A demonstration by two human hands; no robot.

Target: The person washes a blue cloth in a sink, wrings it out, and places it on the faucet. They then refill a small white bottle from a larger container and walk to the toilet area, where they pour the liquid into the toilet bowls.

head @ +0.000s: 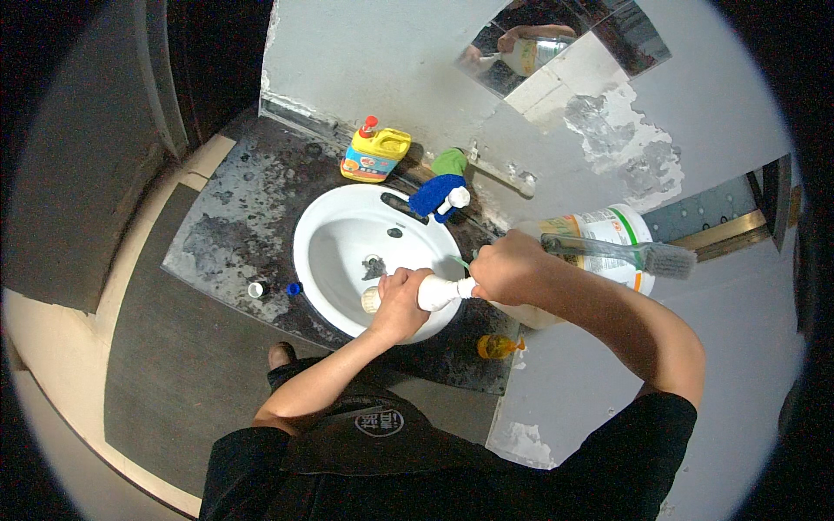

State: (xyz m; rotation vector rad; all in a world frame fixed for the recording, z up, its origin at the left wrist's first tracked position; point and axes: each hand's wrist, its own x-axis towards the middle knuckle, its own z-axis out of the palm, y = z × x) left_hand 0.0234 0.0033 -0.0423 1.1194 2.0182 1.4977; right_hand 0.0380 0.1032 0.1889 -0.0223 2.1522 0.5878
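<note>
Over the sink, my left hand (402, 305) is wrapped around a white plastic bottle (440, 293), which lies nearly level with its narrow neck to the right. My right hand (511, 267) is closed at the bottle's mouth. From that fist a brush with a clear handle (589, 246) and grey bristles points away to the right, so the fist seems to grip its hidden end. A thin green tip (460, 262) pokes out by the fingers. Below is the white oval washbasin (332, 225), with dark matter at its drain (373, 266).
On the stained dark counter (218, 228) are a white cap (256, 290), a blue cap (293, 288), a yellow detergent jug (376, 154), blue cloth (430, 193) with a white spray head (456, 197), green cloth (449, 161) and an amber bottle (498, 346). A labelled bucket (596, 225) stands right. Mirror (521, 45) on wall.
</note>
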